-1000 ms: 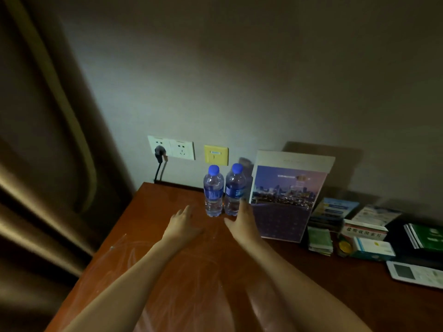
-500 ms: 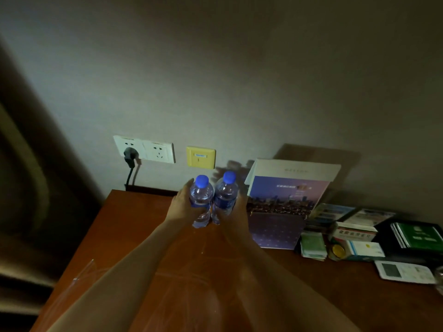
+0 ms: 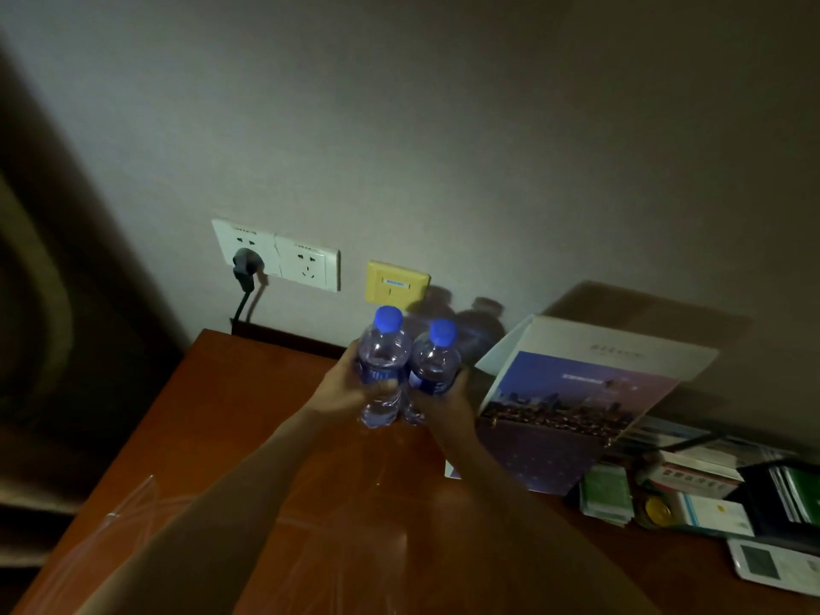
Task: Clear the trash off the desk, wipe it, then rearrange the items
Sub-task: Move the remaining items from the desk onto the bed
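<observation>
Two clear water bottles with blue caps and blue labels are held side by side above the reddish-brown wooden desk [image 3: 248, 419], near the back wall. My left hand [image 3: 344, 386] grips the left bottle [image 3: 382, 348] round its middle. My right hand [image 3: 448, 399] grips the right bottle [image 3: 437, 359] from the right side. Both bottles stand roughly upright and touch each other. Their bases appear lifted off the desk top.
A standing calendar with a city photo [image 3: 572, 406] leans right of my hands. Further right lie green booklets [image 3: 605, 492], medicine boxes [image 3: 705, 494], a dark folder [image 3: 785, 494] and a white device [image 3: 774, 565]. Wall sockets [image 3: 277, 255] with a black plug sit behind the desk. A curtain hangs left.
My open hands closed round the two bottles standing by the wall. They now hold the bottles slightly raised and tilted nearer to me.
</observation>
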`<state>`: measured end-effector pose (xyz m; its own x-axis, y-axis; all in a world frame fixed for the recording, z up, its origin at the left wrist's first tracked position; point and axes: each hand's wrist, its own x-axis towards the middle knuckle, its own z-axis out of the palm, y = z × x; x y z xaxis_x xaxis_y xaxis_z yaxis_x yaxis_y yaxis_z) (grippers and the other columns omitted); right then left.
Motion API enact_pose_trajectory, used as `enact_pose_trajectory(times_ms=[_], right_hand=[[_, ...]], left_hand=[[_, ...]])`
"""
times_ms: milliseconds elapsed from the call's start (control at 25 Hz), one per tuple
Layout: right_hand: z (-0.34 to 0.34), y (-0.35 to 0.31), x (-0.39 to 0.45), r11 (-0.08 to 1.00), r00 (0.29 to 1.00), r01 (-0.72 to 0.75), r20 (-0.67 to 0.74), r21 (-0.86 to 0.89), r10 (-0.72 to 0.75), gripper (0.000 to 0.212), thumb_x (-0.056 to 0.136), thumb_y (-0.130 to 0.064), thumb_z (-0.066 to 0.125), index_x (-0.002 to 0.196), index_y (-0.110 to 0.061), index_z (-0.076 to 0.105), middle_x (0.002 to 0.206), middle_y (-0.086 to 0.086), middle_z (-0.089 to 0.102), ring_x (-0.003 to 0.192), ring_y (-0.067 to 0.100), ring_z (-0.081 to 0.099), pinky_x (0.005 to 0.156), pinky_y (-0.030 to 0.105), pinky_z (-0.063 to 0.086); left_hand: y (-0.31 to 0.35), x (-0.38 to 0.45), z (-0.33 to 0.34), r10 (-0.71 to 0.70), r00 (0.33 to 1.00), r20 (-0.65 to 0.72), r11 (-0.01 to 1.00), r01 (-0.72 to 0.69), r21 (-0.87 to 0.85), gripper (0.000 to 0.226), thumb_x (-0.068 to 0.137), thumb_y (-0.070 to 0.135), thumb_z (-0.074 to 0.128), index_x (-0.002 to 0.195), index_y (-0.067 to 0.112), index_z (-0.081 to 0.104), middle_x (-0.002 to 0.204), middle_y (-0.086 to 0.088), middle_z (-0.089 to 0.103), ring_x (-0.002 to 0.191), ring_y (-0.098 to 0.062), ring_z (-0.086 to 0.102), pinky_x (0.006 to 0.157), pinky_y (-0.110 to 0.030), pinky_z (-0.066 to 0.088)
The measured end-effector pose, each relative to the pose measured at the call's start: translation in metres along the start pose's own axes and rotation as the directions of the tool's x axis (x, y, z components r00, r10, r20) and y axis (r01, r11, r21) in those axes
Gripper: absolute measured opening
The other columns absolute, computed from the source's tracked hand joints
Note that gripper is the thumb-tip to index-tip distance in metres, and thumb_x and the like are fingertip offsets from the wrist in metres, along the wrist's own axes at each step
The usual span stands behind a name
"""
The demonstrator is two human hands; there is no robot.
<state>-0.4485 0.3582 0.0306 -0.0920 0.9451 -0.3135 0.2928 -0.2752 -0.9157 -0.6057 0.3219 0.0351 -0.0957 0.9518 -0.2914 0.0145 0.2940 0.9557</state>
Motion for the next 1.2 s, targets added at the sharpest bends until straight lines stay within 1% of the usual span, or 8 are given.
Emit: enact_pose_trajectory(times_ms=[120,200,400,600,720,880,1000,1200], right_hand=[[0.005,-0.001,-0.005,0.991,0.994,0.045,0.108,-0.126,-0.032,0.084,0.06,-0.045,0.081,0.129,-0.025,0.037,0.111,-0.005,0.063,0.103,0.016,0.062,0.092,0.044,0.049],[0.009,0.002,-0.014,0.986,0.985,0.075,0.166,-0.15,-0.05,0.068,0.068,-0.029,0.08,0.123,-0.025,0.041,0.102,-0.011,0.062,0.096,0.007,0.061,0.087,0.031,0.05],[0.01,0.011,-0.067,0.999,0.977,0.022,0.21,0.035,-0.029,0.038,0.08,-0.011,0.071,0.106,-0.031,0.05,0.102,-0.007,0.063,0.094,0.004,0.061,0.076,0.017,0.047],[-0.034,0.004,-0.138,0.985,0.981,0.011,0.191,0.173,-0.044,0.032,0.087,-0.019,0.063,0.114,-0.031,0.051,0.109,-0.003,0.062,0.099,0.009,0.061,0.077,0.023,0.046],[-0.087,0.01,-0.182,0.981,0.993,0.046,0.094,0.186,-0.065,0.031,0.087,-0.025,0.064,0.115,-0.031,0.053,0.108,-0.007,0.064,0.101,0.01,0.061,0.074,0.021,0.043],[-0.176,0.039,-0.254,0.972,0.992,0.085,-0.109,0.221,-0.062,0.038,0.086,-0.029,0.066,0.12,-0.032,0.049,0.116,-0.006,0.062,0.106,0.014,0.06,0.088,0.03,0.049],[-0.246,0.065,-0.319,0.955,0.965,0.135,-0.252,0.265,-0.067,0.031,0.088,-0.023,0.062,0.114,-0.032,0.047,0.11,-0.007,0.061,0.098,0.009,0.061,0.076,0.021,0.049],[-0.363,0.137,-0.452,0.922,0.848,0.189,-0.529,0.339,0.021,0.03,0.087,-0.022,0.064,0.11,-0.034,0.049,0.11,-0.004,0.062,0.1,0.015,0.063,0.085,0.034,0.053]], left_hand=[[0.0,-0.008,-0.003,-0.012,0.996,-0.091,0.985,-0.004,-0.174,0.075,0.07,0.021,0.077,0.135,0.018,0.04,0.118,0.004,0.058,0.104,-0.01,0.06,0.083,-0.028,0.05],[-0.007,-0.026,-0.001,-0.064,0.985,-0.162,0.956,0.014,-0.293,0.056,0.081,0.014,0.065,0.132,0.017,0.042,0.116,-0.001,0.06,0.099,-0.014,0.062,0.077,-0.027,0.05],[-0.016,-0.095,0.002,-0.181,0.971,-0.154,0.919,0.111,-0.379,0.044,0.075,0.033,0.061,0.117,0.023,0.051,0.115,-0.01,0.063,0.098,-0.028,0.065,0.085,-0.045,0.053],[0.011,-0.147,0.033,-0.1,0.982,-0.163,0.928,0.033,-0.37,0.034,0.079,0.031,0.059,0.112,0.031,0.051,0.107,-0.006,0.062,0.093,-0.03,0.065,0.083,-0.048,0.053],[0.032,-0.169,0.076,-0.043,0.993,-0.108,0.955,0.009,-0.297,0.038,0.081,0.033,0.059,0.117,0.03,0.046,0.103,-0.004,0.063,0.087,-0.031,0.067,0.079,-0.048,0.054],[0.049,-0.205,0.165,0.034,0.998,0.048,0.984,-0.025,-0.175,0.048,0.083,0.036,0.058,0.127,0.025,0.044,0.114,-0.009,0.06,0.092,-0.029,0.066,0.073,-0.037,0.056],[0.049,-0.242,0.248,0.087,0.973,0.216,0.993,-0.068,-0.097,0.045,0.086,0.037,0.054,0.126,0.019,0.047,0.107,-0.01,0.065,0.087,-0.024,0.067,0.064,-0.026,0.056],[0.034,-0.332,0.405,0.052,0.876,0.48,0.998,-0.03,-0.054,0.03,0.087,0.034,0.058,0.114,0.022,0.055,0.105,-0.011,0.067,0.09,-0.029,0.067,0.08,-0.043,0.054]])
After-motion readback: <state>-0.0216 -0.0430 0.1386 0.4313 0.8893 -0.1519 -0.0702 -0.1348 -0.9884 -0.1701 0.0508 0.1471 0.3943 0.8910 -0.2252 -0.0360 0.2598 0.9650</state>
